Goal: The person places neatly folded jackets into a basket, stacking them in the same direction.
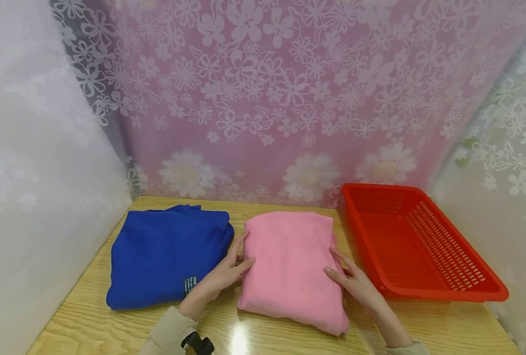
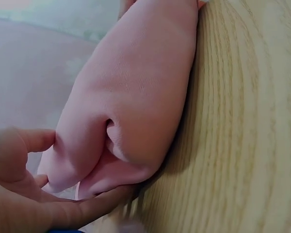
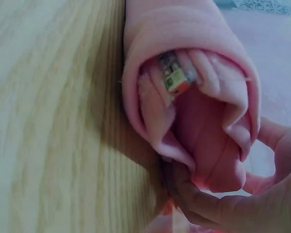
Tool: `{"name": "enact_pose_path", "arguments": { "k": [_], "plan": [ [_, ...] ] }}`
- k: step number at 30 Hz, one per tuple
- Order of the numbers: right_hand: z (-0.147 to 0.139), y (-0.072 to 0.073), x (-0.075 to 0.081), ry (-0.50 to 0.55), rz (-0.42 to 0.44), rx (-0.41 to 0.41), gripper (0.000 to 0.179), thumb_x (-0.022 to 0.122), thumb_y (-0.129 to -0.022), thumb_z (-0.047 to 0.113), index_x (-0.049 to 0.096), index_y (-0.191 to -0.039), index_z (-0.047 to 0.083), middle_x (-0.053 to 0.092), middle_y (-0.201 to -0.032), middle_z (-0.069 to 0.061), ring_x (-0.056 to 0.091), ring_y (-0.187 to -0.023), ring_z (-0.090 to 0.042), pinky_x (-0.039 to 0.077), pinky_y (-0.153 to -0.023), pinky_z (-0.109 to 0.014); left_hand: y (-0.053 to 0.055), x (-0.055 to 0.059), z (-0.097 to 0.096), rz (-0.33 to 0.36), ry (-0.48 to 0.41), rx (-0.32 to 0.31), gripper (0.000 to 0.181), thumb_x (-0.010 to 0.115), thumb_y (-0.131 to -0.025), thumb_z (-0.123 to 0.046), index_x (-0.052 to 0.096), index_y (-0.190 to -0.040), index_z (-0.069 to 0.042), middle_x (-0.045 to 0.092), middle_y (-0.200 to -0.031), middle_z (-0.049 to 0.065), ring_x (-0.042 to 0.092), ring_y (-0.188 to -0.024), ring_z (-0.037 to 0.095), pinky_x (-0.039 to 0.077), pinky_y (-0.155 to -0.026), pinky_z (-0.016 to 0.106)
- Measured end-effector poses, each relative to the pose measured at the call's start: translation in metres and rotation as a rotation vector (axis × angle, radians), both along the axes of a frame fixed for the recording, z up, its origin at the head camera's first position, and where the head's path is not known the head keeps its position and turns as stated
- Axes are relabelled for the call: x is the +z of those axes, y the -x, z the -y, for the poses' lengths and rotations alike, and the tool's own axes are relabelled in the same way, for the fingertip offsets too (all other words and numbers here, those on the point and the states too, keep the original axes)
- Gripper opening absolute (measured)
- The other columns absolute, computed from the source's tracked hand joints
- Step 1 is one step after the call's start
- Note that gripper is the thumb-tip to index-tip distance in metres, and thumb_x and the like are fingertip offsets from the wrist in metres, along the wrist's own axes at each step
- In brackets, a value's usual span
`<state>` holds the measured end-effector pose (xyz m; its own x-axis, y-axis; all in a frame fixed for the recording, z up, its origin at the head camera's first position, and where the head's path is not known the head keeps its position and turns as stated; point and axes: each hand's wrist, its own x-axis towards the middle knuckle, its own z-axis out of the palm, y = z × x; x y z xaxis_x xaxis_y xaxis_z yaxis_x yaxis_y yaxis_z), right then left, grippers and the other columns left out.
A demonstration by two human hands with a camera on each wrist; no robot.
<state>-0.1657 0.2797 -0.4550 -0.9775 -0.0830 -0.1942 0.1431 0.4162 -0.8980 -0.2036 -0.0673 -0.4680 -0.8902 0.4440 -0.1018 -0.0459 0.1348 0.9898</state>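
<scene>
A folded pink garment (image 1: 291,266) lies on the table between both hands. My left hand (image 1: 225,271) holds its left edge, thumb on top and fingers low along the side. At the opposite edge my right hand (image 1: 354,281) grips in the same way. In the right wrist view, the layers of the pink garment (image 3: 189,29) gape at the side, and a small printed tag (image 3: 176,80) shows inside. A rolled fold faces the left wrist view. To the left lies a folded blue garment (image 1: 165,256) with a dark label patch (image 1: 190,285).
A red plastic basket (image 1: 376,261) with slotted walls stands at the right, close to my right hand. Pale flowered curtains (image 1: 281,98) hang behind and on both sides of the wooden table (image 1: 81,320). A black band (image 1: 196,342) is on my left wrist.
</scene>
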Motion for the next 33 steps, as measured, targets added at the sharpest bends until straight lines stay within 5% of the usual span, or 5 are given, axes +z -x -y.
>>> {"name": "enact_pose_path", "arguments": {
  "k": [10,17,21,27,33],
  "plan": [
    [0.002,-0.005,0.001,0.057,0.052,-0.045,0.073,0.065,-0.100,0.031,0.029,-0.162,0.022,0.052,-0.139,-0.031,0.065,-0.107,-0.026,0.056,-0.093,-0.043,0.002,-0.001,-0.002,0.037,-0.057,0.017,0.078,0.057,-0.105,-0.030,0.006,-0.164,-0.034,0.044,-0.141,0.028,0.058,-0.114,0.028,0.053,-0.083,0.035],
    [0.005,-0.005,0.005,0.072,0.015,-0.030,0.071,0.066,-0.100,0.034,0.032,-0.161,0.023,0.025,-0.163,-0.024,0.040,-0.142,-0.039,0.043,-0.111,-0.052,0.002,-0.002,-0.005,0.020,-0.104,0.045,0.076,0.058,-0.105,-0.026,0.010,-0.163,-0.034,0.040,-0.146,0.028,0.057,-0.120,0.034,0.055,-0.084,0.037],
    [0.007,-0.003,0.011,0.124,0.007,-0.025,0.069,0.067,-0.099,0.031,0.035,-0.159,0.023,0.022,-0.165,-0.020,0.046,-0.136,-0.037,0.050,-0.104,-0.044,0.003,0.000,-0.006,0.013,-0.147,0.064,0.075,0.061,-0.104,-0.023,0.016,-0.163,-0.035,0.035,-0.151,0.028,0.053,-0.128,0.039,0.058,-0.087,0.043],
    [0.011,-0.004,0.026,0.221,0.004,0.022,0.068,0.068,-0.099,0.023,0.036,-0.159,0.021,0.027,-0.161,-0.020,0.064,-0.108,-0.022,0.059,-0.085,-0.032,0.002,0.014,-0.005,0.016,-0.182,0.084,0.075,0.064,-0.102,-0.019,0.022,-0.162,-0.031,0.042,-0.146,0.027,0.059,-0.121,0.034,0.059,-0.088,0.043],
    [0.014,-0.004,0.047,0.235,-0.042,0.056,0.068,0.065,-0.100,0.019,0.033,-0.160,0.020,0.030,-0.159,-0.019,0.063,-0.108,-0.020,0.059,-0.083,-0.032,0.001,0.035,0.000,-0.023,-0.187,0.081,0.074,0.066,-0.101,-0.020,0.024,-0.162,-0.032,0.045,-0.145,0.025,0.059,-0.122,0.033,0.057,-0.092,0.044]
  ]
}}
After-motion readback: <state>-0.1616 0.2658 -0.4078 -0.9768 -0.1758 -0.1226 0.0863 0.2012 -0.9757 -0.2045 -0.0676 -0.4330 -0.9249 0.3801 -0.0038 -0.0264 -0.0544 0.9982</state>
